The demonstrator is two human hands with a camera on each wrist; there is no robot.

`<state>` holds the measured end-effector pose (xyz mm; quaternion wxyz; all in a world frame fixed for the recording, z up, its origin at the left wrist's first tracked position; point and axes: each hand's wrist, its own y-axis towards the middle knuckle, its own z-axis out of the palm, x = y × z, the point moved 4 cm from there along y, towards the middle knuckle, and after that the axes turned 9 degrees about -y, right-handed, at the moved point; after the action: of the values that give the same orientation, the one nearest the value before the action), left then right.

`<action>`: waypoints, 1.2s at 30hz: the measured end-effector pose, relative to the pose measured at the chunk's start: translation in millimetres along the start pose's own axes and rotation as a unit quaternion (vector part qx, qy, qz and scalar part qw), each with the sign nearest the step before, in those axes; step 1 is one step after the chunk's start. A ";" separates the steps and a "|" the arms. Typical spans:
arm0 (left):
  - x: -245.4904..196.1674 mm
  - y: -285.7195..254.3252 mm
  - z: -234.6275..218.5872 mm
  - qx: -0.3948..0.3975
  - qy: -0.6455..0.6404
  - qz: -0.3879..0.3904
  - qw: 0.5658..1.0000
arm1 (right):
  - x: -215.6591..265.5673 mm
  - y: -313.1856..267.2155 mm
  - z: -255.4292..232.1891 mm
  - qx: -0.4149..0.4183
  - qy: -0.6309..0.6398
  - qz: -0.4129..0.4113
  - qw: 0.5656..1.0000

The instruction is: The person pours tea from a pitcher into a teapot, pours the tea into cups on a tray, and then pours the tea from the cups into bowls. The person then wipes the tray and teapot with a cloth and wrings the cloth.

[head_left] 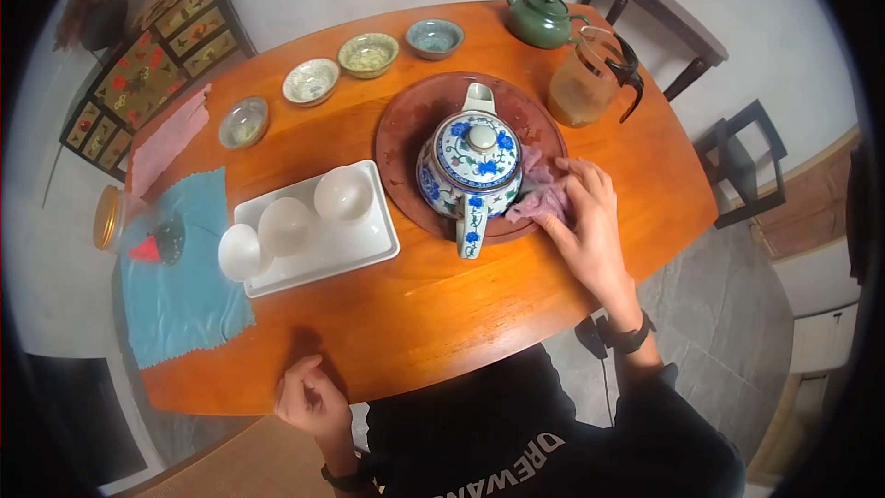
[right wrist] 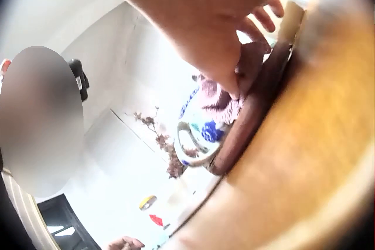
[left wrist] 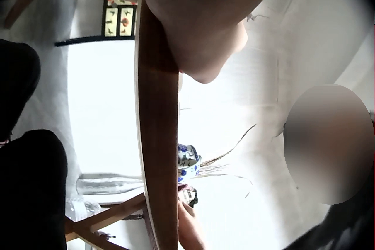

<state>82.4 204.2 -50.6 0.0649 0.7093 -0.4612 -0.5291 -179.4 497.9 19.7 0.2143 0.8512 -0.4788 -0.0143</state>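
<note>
Far left on the wooden table [head_left: 433, 304]: a jar with a gold lid [head_left: 108, 218], a pink cloth [head_left: 166, 140] and a blue cloth [head_left: 180, 277] with a small red thing on it. On the blue cloth's right edge, a white tray [head_left: 355, 242] with three white cups [head_left: 286, 225] lying upside down. Behind the tray, a curved row of four small bowls [head_left: 312, 80].

At the near edge of the table, the left hand [head_left: 309, 398]: fingers loosely curled, holding nothing, resting by the table edge. In the left wrist view, only the underside of this hand against the table edge.

In the middle, a round dark brown tray [head_left: 406, 134] with a blue and white teapot [head_left: 470, 166] on it, lid on, handle pointing toward the person. Just right of the teapot, a purple cloth [head_left: 544, 198] bunched up on the brown tray, touching the pot's side.

On top of that cloth, the right hand [head_left: 590, 217]: fingers spread and pressing down flat on the purple cloth, fingertips close to the teapot. Same thing in the right wrist view: fingers on the purple cloth [right wrist: 220, 100] beside the teapot [right wrist: 199, 135].

Further back on the right, a green teapot [head_left: 539, 18] and a glass pitcher [head_left: 590, 74] with a dark handle, standing near each other.
</note>
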 end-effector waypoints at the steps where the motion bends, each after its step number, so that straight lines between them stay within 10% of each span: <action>1: 1.0 -0.3 0.9 0.005 0.000 0.003 1.000 | 0.6 4.9 -9.1 -0.026 0.024 -0.014 0.999; 2: 1.4 -1.4 0.4 0.007 0.001 0.004 1.000 | -0.3 8.4 -14.3 -0.024 0.019 -0.011 0.999; 4: 1.0 -1.8 -4.0 0.018 -0.001 -0.004 1.000 | -9.6 12.5 -11.8 0.035 0.467 0.136 0.873; 9: -1.4 -2.2 -5.9 0.020 0.001 -0.023 1.000 | -19.6 17.6 -20.4 -0.038 0.547 0.245 0.800; 12: -1.1 -2.3 -7.4 0.022 0.003 -0.008 1.000 | -10.5 16.8 -27.9 -0.125 0.407 0.171 0.888; 20: -5.8 2.2 -5.4 0.007 0.003 0.011 1.000 | 2.7 -6.1 -31.4 0.072 -0.039 -0.006 0.997; 34: -2.7 -2.5 -5.9 -0.014 0.026 -0.006 1.000 | -22.7 -31.2 2.4 0.036 0.099 -0.010 0.994; 36: -2.6 -2.1 -5.5 -0.016 0.027 -0.002 1.000 | -38.8 -43.8 12.9 0.037 0.221 0.170 0.960</action>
<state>88.1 205.1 -47.7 0.0871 0.7233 -0.4493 -0.5171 -168.0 544.9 -15.6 0.2823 0.7467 -0.5573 0.2286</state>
